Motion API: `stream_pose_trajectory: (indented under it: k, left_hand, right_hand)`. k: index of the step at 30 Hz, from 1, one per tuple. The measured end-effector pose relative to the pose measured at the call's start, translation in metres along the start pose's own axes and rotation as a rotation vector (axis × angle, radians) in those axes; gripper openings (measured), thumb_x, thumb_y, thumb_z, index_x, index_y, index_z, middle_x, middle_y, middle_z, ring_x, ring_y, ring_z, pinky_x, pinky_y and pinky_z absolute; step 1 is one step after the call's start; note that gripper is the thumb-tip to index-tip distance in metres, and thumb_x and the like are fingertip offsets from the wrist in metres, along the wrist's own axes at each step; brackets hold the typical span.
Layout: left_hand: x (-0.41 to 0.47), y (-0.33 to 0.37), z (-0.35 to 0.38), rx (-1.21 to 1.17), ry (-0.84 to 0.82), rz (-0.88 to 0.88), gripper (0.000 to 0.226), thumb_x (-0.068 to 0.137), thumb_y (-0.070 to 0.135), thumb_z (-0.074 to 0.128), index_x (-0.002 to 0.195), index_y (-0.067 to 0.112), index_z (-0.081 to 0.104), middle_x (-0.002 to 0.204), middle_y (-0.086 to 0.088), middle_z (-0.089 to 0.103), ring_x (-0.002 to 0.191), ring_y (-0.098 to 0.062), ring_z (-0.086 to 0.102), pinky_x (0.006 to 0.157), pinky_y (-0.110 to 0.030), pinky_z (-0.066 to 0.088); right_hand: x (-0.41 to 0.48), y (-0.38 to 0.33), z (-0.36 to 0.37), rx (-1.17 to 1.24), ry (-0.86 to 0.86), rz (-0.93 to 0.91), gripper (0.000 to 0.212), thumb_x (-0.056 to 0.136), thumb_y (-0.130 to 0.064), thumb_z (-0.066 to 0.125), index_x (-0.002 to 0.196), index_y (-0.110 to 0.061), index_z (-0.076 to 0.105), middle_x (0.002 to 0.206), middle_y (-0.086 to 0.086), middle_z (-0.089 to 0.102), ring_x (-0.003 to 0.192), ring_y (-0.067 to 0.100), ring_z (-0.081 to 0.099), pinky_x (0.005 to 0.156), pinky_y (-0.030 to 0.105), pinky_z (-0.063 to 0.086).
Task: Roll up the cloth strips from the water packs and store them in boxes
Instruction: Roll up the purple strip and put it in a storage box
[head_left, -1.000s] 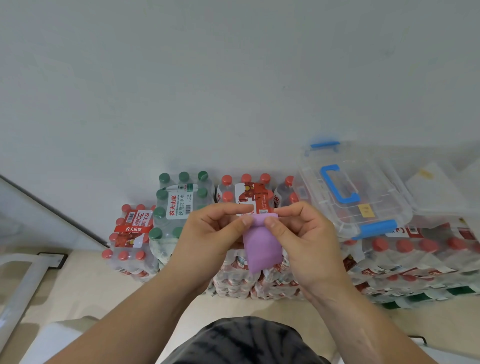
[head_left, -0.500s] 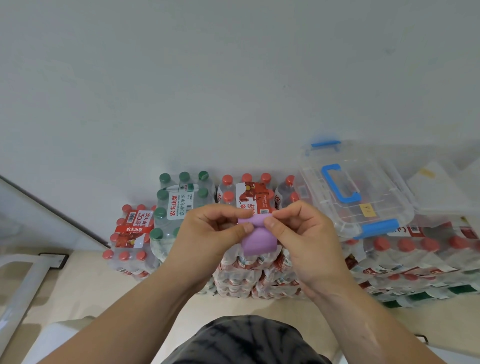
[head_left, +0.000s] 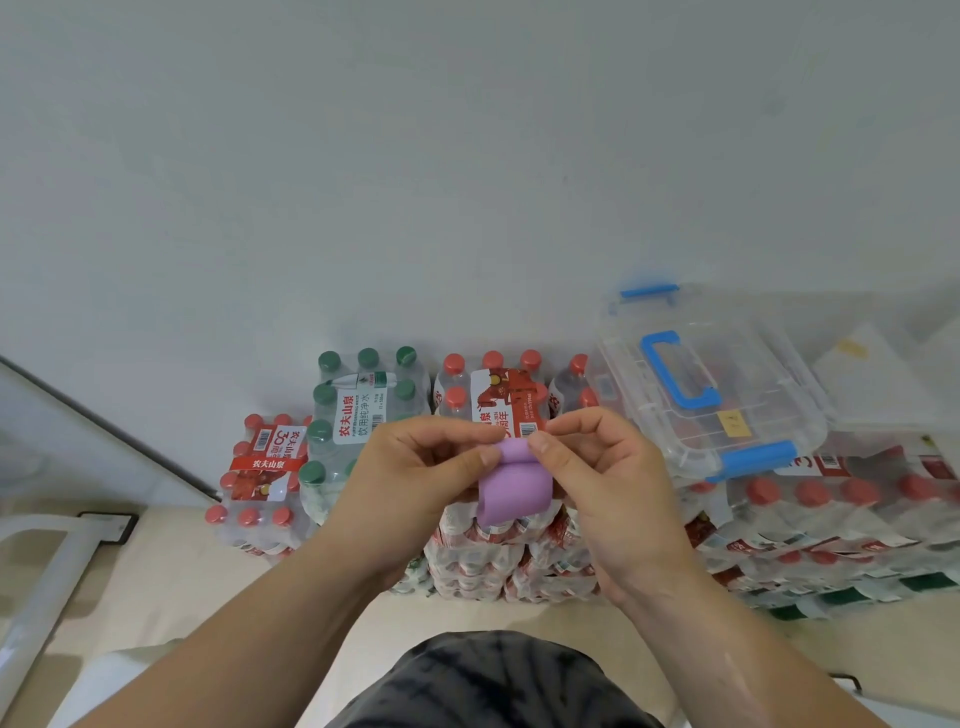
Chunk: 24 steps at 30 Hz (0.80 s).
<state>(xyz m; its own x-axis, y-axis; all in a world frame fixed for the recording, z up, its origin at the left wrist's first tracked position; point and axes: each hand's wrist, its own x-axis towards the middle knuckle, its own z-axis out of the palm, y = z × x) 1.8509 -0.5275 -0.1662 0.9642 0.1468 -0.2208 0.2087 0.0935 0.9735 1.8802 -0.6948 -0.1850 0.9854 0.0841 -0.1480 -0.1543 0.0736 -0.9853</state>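
Note:
A purple cloth strip (head_left: 514, 488) is held in the air in front of the stacked water packs (head_left: 498, 551). Its top is rolled into a small tube and a short tail hangs below. My left hand (head_left: 415, 483) pinches the roll's left end between thumb and fingers. My right hand (head_left: 597, 483) pinches its right end the same way. A clear plastic box (head_left: 727, 395) with a blue handle and blue latches sits shut on top of the packs to the right.
Packs of red-capped bottles (head_left: 260, 483) and green-capped bottles (head_left: 358, 410) stand against the white wall (head_left: 467, 156). More packs (head_left: 857, 519) lie under the box at the right. A white frame (head_left: 47, 582) stands on the beige floor at the left.
The hanging tail of the purple strip got much shorter as both hands rolled it up at the top. The hands stayed in nearly the same place.

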Motion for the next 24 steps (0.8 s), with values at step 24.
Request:
stream_pose_trajectory:
  k: [24]
  left_hand:
    - [-0.004, 0.012, 0.036, -0.001, 0.004, -0.009, 0.015, 0.079, -0.002, 0.072, 0.091, 0.005, 0.078, 0.089, -0.017, 0.076, 0.083, -0.025, 0.072, 0.071, -0.03, 0.06]
  right_hand:
    - [0.003, -0.013, -0.04, 0.025, -0.088, 0.023, 0.01, 0.085, -0.021, 0.075, 0.091, -0.013, 0.072, 0.089, 0.007, 0.077, 0.087, 0.023, 0.074, 0.072, 0.03, 0.06]
